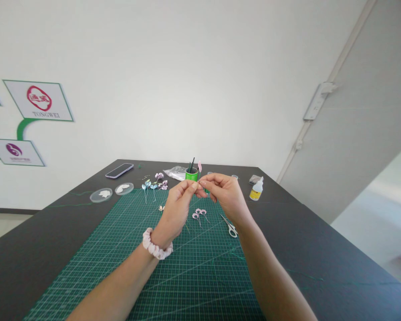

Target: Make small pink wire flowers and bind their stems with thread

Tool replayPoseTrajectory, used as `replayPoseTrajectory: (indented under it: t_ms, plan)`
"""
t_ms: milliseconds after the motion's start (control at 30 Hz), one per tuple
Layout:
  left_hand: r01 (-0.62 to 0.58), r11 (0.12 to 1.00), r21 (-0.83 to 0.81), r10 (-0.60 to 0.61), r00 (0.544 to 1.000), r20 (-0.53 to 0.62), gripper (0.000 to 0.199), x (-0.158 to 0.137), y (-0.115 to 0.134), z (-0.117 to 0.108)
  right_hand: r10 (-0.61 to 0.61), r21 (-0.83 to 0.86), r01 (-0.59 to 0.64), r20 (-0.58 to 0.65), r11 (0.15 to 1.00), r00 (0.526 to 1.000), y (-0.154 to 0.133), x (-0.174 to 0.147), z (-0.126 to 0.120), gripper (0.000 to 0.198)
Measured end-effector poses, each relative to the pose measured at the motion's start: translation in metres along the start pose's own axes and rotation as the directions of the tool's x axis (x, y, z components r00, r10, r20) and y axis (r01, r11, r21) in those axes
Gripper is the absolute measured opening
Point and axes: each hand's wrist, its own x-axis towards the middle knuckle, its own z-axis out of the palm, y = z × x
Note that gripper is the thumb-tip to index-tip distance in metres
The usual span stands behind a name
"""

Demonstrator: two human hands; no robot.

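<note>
My left hand (177, 203) and right hand (225, 191) meet, fingertips pinched closed at the base of a pink petal (199, 166), upright over the far mat (96, 249), beside the can (191, 175).

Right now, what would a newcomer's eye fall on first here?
Probably the hands: the left hand and right hand are close together at the centre, above the green mat. Just beyond them stands a bright green can. On the pale wall, at far left, a red-logo sign stands out.
</note>
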Motion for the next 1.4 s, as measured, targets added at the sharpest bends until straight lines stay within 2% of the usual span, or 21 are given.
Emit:
replayPoseTrajectory:
  t_ms: [1400]
  plan:
    - [0.000, 1.000, 0.002, 0.000, 1.000, -0.013, 0.021, 0.0010, -0.0031, 0.0009, -0.018, -0.037, 0.018, 0.000, 0.999, 1.000, 0.0018, -0.0011, -0.0034, 0.016]
